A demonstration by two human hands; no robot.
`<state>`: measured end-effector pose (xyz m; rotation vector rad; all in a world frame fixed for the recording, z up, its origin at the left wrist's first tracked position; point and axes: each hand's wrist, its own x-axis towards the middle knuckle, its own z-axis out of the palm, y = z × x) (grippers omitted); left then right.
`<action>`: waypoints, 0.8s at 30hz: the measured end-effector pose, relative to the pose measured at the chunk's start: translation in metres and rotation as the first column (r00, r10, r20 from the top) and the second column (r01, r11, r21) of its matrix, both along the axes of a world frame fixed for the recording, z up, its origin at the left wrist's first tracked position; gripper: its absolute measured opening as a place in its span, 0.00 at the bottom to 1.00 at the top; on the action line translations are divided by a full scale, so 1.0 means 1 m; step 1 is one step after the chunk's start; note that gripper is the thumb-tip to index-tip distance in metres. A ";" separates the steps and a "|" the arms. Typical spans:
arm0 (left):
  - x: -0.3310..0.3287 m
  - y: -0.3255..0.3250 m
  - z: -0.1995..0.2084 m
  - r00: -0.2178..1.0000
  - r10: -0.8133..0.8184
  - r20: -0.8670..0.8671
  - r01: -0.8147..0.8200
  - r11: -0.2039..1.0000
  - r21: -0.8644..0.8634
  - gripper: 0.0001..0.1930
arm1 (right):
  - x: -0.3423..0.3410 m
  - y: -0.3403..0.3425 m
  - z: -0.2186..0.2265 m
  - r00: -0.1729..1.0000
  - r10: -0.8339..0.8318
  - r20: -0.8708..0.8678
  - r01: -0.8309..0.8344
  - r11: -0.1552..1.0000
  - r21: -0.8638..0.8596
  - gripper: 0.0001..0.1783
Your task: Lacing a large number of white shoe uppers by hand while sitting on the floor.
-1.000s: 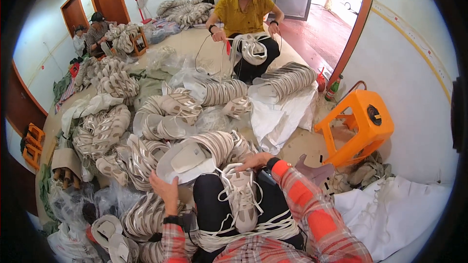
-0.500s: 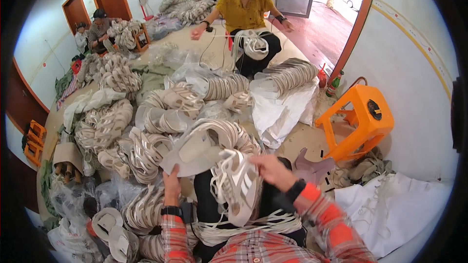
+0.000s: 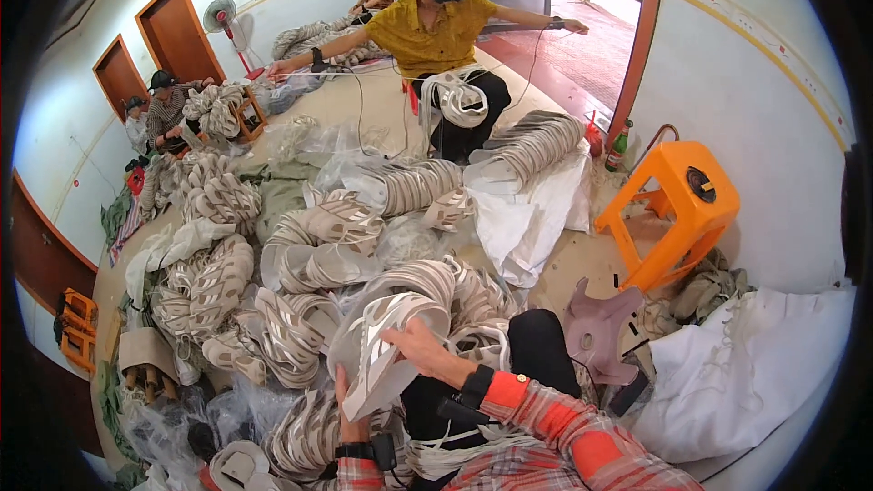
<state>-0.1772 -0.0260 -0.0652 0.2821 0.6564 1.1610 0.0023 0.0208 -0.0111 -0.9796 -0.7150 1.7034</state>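
Over my lap, slightly left of the middle, a beige and white shoe upper (image 3: 371,365) is tilted between both hands. My left hand (image 3: 349,418) grips its lower left edge from below, with part of the fingers hidden behind it. My right hand (image 3: 426,350) is closed on the upper's right side, fingertips on its pale strips. Just beyond lies a curved row of nested uppers (image 3: 423,284). Another upper (image 3: 482,344) rests by my right knee, partly behind my right hand. Pale laces (image 3: 441,459) lie across my lap.
Piles of uppers (image 3: 218,277) and clear plastic bags (image 3: 241,418) spread to my left. On the right stand an orange stool (image 3: 677,209), a mauve stool (image 3: 600,332) and a white sack (image 3: 737,382). A person in a yellow shirt (image 3: 427,36) sits opposite; others sit farther back.
My right hand has moved left from the upper over my lap to the one at my left hand. That upper now stands more tilted. The person opposite has spread both arms wider.
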 end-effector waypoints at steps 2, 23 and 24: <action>-0.017 0.005 -0.006 0.993 -0.047 -0.111 0.052 0.998 0.040 0.29 | -0.001 0.011 0.013 0.999 -0.022 0.050 0.021 1.000 0.008 0.11; -0.014 0.040 0.030 -0.374 0.587 -0.718 -0.044 0.762 0.646 0.19 | 0.155 -0.008 -0.067 0.096 0.048 0.994 -0.607 0.795 0.020 0.15; -0.001 0.034 0.044 -0.377 0.593 -0.712 -0.040 0.757 0.652 0.19 | 0.156 -0.006 -0.071 0.100 0.028 0.995 -0.572 0.819 0.035 0.15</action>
